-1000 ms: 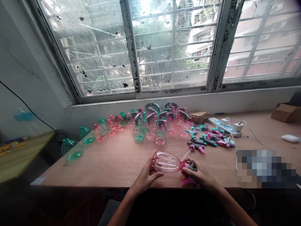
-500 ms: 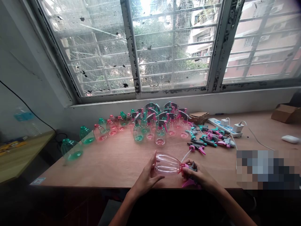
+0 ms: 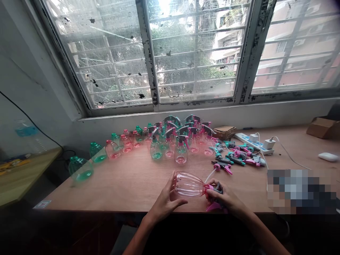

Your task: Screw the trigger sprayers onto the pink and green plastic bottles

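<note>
A clear pink bottle (image 3: 190, 184) lies sideways in the air over the table's front edge, its base to the left. My left hand (image 3: 168, 198) cups the base, fingers behind it and thumb stretched out below. At the neck, my right hand (image 3: 221, 198) is closed around a pink and dark grey spray head (image 3: 218, 187); its pink trigger hangs under my fingers. The spray head sits at the bottle's mouth; whether it is fully screwed on I cannot tell. Behind them stand several finished spray bottles (image 3: 181, 152), pink and green.
Loose spray heads (image 3: 236, 156) lie in a pile at the right of the middle. Uncapped bottles (image 3: 98, 154) form a line on the left. A power strip (image 3: 252, 142), a white case (image 3: 328, 156) and a cardboard box (image 3: 322, 127) are farther right. A blurred patch covers the right front.
Almost nothing differs. My right fingers have shifted very slightly at the bottle's neck, and my left thumb reaches a touch farther right.
</note>
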`<state>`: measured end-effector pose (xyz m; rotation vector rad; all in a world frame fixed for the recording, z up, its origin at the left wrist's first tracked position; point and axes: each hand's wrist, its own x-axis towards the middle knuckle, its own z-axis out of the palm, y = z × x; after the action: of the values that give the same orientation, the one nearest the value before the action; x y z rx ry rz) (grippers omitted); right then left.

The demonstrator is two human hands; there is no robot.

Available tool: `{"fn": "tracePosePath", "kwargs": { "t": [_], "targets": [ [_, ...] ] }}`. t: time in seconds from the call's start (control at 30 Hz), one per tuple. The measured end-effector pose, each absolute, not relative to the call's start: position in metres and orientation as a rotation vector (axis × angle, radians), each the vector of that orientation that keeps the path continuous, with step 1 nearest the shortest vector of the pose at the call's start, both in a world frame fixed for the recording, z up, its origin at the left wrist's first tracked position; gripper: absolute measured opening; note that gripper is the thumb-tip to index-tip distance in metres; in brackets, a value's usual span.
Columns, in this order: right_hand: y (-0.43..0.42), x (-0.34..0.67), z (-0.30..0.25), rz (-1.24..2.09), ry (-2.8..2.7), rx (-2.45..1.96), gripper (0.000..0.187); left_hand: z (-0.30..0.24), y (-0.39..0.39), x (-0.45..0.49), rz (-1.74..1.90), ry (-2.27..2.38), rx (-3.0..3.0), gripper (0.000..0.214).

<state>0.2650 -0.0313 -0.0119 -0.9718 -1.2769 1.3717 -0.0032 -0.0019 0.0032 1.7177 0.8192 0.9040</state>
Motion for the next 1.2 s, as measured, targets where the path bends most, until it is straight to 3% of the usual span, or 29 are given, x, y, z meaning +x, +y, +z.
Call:
{"fn": "tracePosePath", "kwargs": {
  "t": [0.5,1.2],
  "targets": [
    [-0.029,0.266,-0.016,1.325,-1.285,-0.956,0.034,0.010,-0.001,-0.001,0.941,0.867,1.779,0.085],
    [-0.027,0.266,-0.020,1.330,-1.204,-0.947,0.033,-0.001,0.002,-0.002,0.951,0.790,1.752,0.102]
  ]
}}
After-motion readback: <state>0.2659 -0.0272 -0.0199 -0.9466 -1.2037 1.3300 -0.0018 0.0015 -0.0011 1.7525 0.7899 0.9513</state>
